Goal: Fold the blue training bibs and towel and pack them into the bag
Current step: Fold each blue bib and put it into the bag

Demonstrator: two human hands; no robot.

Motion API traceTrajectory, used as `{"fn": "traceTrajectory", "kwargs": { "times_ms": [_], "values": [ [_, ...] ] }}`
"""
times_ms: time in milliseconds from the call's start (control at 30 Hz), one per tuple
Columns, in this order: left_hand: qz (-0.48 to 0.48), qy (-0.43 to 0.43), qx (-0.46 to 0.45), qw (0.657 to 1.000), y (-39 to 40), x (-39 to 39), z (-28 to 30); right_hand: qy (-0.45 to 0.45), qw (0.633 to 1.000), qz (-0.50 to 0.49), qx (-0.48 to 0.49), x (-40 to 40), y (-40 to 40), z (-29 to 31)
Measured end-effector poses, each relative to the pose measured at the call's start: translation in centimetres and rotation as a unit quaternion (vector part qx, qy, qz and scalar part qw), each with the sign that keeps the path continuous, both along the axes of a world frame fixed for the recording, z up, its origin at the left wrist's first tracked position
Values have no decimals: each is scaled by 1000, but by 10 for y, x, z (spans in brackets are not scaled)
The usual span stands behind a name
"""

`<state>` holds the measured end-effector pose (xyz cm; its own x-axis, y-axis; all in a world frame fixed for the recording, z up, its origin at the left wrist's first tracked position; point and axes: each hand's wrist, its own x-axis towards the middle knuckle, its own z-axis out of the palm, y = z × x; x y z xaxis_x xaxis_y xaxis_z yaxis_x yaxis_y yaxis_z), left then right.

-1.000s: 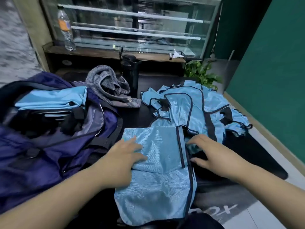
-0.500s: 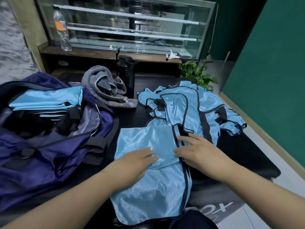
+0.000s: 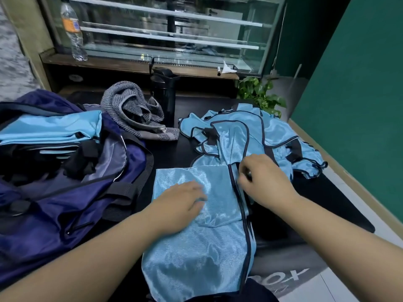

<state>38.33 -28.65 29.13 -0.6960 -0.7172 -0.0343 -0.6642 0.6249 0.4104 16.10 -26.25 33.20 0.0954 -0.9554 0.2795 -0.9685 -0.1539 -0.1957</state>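
A partly folded blue bib (image 3: 196, 253) lies flat on the dark table in front of me. My left hand (image 3: 181, 203) presses flat on its folded upper part. My right hand (image 3: 263, 182) has curled fingers that pinch the bib's dark-trimmed right edge. Behind it lies a heap of loose blue bibs (image 3: 250, 136). The open purple bag (image 3: 65, 182) sits at the left with folded blue bibs (image 3: 50, 127) inside. A crumpled grey towel (image 3: 133, 110) rests behind the bag.
A black flask (image 3: 164, 94) stands beside the towel. On the wooden ledge behind, a plastic water bottle (image 3: 73, 29) stands before a glass display case. A green plant (image 3: 259, 94) and a green wall (image 3: 359, 94) are at the right. The table edge (image 3: 349, 210) runs along the right.
My right hand went from lying flat by the bib's right edge to pinching that trim with curled fingers. My left hand slid slightly along the folded part, still pressing it.
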Motion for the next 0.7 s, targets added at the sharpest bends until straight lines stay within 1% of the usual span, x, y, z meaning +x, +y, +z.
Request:
{"fn": "traceTrajectory", "kwargs": {
  "times_ms": [67,133,200,300,400,467,600,700],
  "values": [
    [18,-16,-17,1000,-3,-15,-5,33,995,-78,54,0,-12,-2],
    [25,-18,-25,999,-3,-33,-10,74,988,-90,99,-2,-18,-8],
    [16,-25,-39,999,-4,-49,-16,105,985,-88,101,-4,-22,-16],
    [3,-63,-65,996,-7,-57,-28,108,987,-97,69,-9,-28,-27],
    [0,-92,-81,992,-9,-56,-35,90,993,-71,-12,-15,-34,-35],
    [-1,-103,-92,990,-9,-57,-36,100,991,-63,-60,-23,-37,-39],
    [-7,-106,-89,990,-9,-57,-34,126,984,-53,-112,-33,-38,-28],
    [-13,-97,-86,991,-9,-57,-34,139,982,-68,-112,-33,-39,-26]
  ]
}}
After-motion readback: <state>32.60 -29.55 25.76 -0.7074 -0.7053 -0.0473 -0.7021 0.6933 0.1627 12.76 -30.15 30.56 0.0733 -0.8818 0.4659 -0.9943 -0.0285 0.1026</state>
